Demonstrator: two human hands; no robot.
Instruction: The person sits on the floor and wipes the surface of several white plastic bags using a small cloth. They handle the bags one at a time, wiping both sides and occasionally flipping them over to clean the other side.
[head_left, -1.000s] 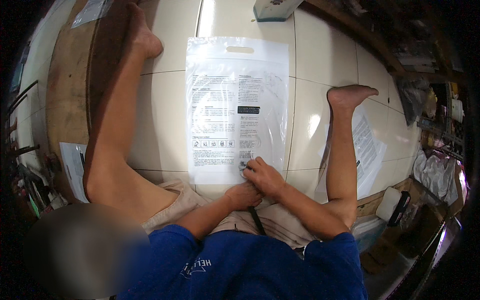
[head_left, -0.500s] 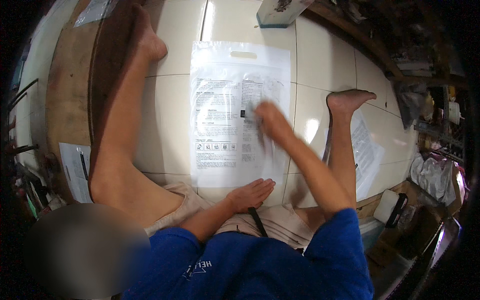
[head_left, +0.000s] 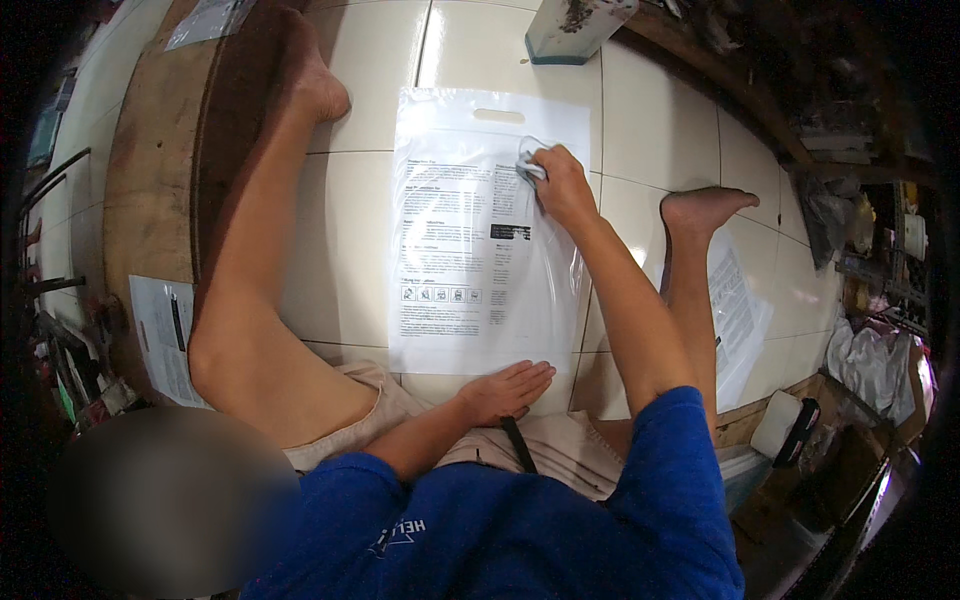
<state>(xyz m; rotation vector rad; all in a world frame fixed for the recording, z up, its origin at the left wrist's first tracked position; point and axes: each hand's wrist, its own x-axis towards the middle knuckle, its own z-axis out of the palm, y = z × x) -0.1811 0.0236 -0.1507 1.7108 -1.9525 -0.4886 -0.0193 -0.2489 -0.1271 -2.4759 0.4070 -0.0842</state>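
Observation:
A white plastic bag (head_left: 470,345) with black print and a cut-out handle lies flat on the tiles between my legs. My right hand (head_left: 563,182) is closed round a whitish cloth (head_left: 533,158) and presses it on the bag's upper right part, just below the handle slot. Under that arm, part of the print in the right column looks smeared or worn away. At the bag's lower edge my left hand (head_left: 510,390) lies flat, fingers stretched out together, with nothing in it.
Beyond the bag stands a translucent container (head_left: 570,35) with a bluish base. More printed white sheets lie by my left knee (head_left: 165,335) and right shin (head_left: 735,310). Wooden planks (head_left: 150,180) run along the left; a wooden frame and cluttered shelving line the right.
My right hand, blurred before, has moved up and slightly right along the bag with the cloth. More of the right print column shows. My left hand stays at the lower edge.

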